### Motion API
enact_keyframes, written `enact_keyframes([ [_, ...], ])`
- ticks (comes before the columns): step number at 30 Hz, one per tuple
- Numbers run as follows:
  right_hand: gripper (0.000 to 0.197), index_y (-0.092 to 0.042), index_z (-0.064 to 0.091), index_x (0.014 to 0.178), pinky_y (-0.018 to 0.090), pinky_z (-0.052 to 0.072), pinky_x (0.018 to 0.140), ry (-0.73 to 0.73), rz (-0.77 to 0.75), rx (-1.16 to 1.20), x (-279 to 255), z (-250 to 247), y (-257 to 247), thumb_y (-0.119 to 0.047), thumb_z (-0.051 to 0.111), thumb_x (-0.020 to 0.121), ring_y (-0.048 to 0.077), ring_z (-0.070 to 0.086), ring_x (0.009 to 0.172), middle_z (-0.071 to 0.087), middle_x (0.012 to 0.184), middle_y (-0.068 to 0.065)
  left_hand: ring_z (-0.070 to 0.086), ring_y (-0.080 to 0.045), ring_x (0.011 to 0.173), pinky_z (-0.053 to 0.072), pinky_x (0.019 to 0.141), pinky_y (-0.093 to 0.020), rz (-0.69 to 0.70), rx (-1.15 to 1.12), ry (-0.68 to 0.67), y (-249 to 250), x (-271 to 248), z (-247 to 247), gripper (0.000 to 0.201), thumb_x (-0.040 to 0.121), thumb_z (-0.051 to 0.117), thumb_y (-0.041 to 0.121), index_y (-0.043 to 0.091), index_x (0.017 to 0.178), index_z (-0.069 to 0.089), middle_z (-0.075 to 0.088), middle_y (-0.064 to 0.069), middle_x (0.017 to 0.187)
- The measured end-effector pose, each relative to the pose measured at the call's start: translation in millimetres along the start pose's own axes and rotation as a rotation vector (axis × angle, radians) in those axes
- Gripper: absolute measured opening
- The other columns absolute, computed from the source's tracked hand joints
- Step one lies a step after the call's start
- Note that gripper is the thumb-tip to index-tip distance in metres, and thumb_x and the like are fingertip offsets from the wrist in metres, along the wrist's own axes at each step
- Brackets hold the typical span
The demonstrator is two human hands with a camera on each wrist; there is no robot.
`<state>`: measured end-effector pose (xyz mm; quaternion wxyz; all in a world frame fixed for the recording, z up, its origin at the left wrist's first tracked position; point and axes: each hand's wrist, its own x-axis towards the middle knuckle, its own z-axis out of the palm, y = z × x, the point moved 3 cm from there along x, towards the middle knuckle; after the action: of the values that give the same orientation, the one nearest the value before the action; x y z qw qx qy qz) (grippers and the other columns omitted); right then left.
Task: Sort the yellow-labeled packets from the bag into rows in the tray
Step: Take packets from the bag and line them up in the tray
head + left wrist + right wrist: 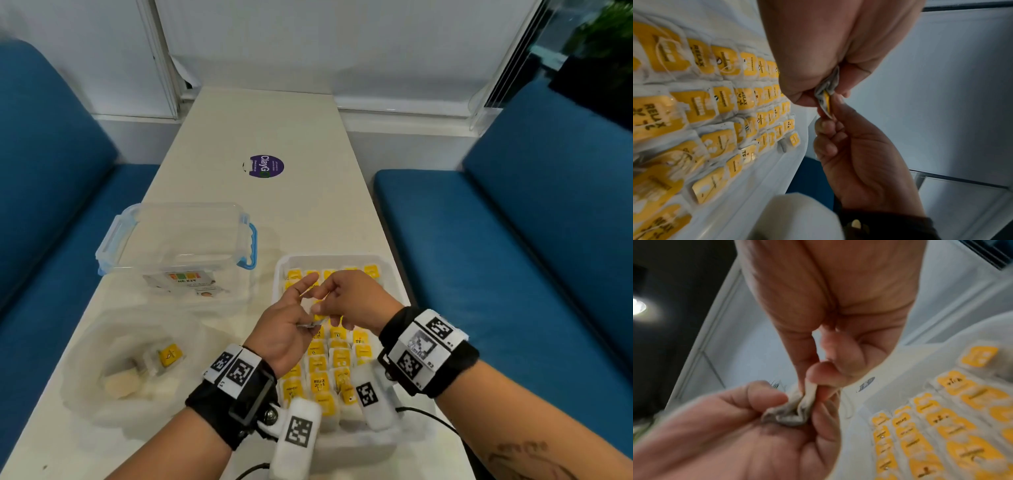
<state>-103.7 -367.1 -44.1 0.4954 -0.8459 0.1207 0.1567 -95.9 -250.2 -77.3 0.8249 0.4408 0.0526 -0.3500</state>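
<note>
on my far left the bag (130,370) lies on the table (267,130), one yellow-labeled packet (170,355) inside it. my left hand (286,329) and right hand (349,301) meet above the tray (394,274), both pinching one crumpled packet (827,97) between their fingers (818,374). below them, packets in rows (339,356) fill the tray.

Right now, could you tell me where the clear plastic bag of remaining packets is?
In the head view the clear plastic bag lies on the table's near left side, left of the tray and just in front of the clear lidded box.
</note>
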Motion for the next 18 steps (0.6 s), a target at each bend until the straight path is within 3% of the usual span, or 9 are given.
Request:
enact_keyframes([
  [2, 0.016, -0.012, 0.059, 0.082, 0.020, 0.039, 0.039, -0.028, 0.020, 0.130, -4.6, -2.9, -1.2, 0.000, 0.069, 0.079, 0.008, 0.050, 0.041, 0.054, 0.051, 0.000, 0.053, -0.018, 0.073, 0.037, 0.067, -0.027, -0.006, -0.020, -0.004, -0.1, -1.1, -2.8, 0.058, 0.083, 0.022, -0.018, 0.019, 0.112, 0.056, 0.061, -0.007, 0.098],
  [5, 0.021, -0.010, 0.061, 0.085, 0.020, 0.040, 0.038, -0.035, 0.025, 0.226, -6.2, -12.6, -2.9, 0.007, 0.069, 0.076, 0.009, 0.049, 0.040, 0.051, 0.045, -0.005, 0.051, -0.017, 0.071, 0.045, 0.063, -0.024, -0.007, -0.022, 0.014, 0.4, -0.1, -9.3, 0.053, 0.084, 0.027, -0.016, 0.015, 0.116, 0.056, 0.056, -0.012, 0.092],
  [9, 0.015, -0.007, 0.062, 0.077, 0.021, 0.041, 0.040, -0.016, 0.051, 0.213, -6.9, -18.0, -1.8, 0.004, 0.071, 0.075, 0.013, 0.051, 0.044, 0.056, 0.052, 0.002, 0.056, -0.016, 0.067, 0.049, 0.058, -0.022, 0.013, 0.011, 0.044, 2.5, -1.9, -11.0, 0.046, 0.086, 0.030, -0.017, 0.014, 0.105, 0.058, 0.060, -0.011, 0.086],
  [11, 0.008, -0.008, 0.066, 0.075, 0.019, 0.039, 0.041, 0.029, 0.040, 0.083, -6.0, -18.8, -4.5, -0.004, 0.072, 0.078, 0.011, 0.050, 0.045, 0.058, 0.053, 0.002, 0.054, -0.016, 0.068, 0.047, 0.063, -0.024, 0.041, 0.115, 0.085, 4.3, -2.8, -12.9, 0.044, 0.085, 0.032, -0.019, 0.013, 0.100, 0.058, 0.055, -0.008, 0.086],
  [13, 0.005, -0.007, 0.070, 0.080, 0.019, 0.039, 0.046, 0.110, 0.002, -0.198, -3.2, -23.9, -9.0, -0.012, 0.070, 0.082, 0.009, 0.050, 0.052, 0.058, 0.060, -0.001, 0.052, -0.015, 0.075, 0.042, 0.068, -0.024, 0.093, 0.322, 0.164, 8.4, -2.6, -19.1, 0.043, 0.084, 0.035, -0.018, 0.015, 0.095, 0.058, 0.054, -0.006, 0.096],
  [15, 0.010, -0.007, 0.071, 0.086, 0.022, 0.040, 0.059, 0.184, -0.035, -0.533, -1.3, -32.9, -14.1, -0.015, 0.065, 0.086, 0.011, 0.053, 0.067, 0.058, 0.074, -0.003, 0.053, -0.012, 0.087, 0.041, 0.069, -0.020, 0.134, 0.577, 0.221, 13.8, -1.6, -25.5, 0.038, 0.086, 0.038, -0.014, 0.016, 0.100, 0.057, 0.056, -0.007, 0.116],
  [18, 0.012, -0.005, 0.069, 0.088, 0.020, 0.037, 0.061, 0.178, -0.002, -0.658, 0.7, -49.9, -14.5, -0.014, 0.060, 0.088, 0.011, 0.052, 0.073, 0.058, 0.082, -0.002, 0.053, -0.004, 0.093, 0.040, 0.062, -0.013, 0.144, 0.918, 0.201, 17.0, 0.4, -32.4, 0.041, 0.087, 0.039, -0.009, 0.018, 0.112, 0.055, 0.049, -0.007, 0.133],
])
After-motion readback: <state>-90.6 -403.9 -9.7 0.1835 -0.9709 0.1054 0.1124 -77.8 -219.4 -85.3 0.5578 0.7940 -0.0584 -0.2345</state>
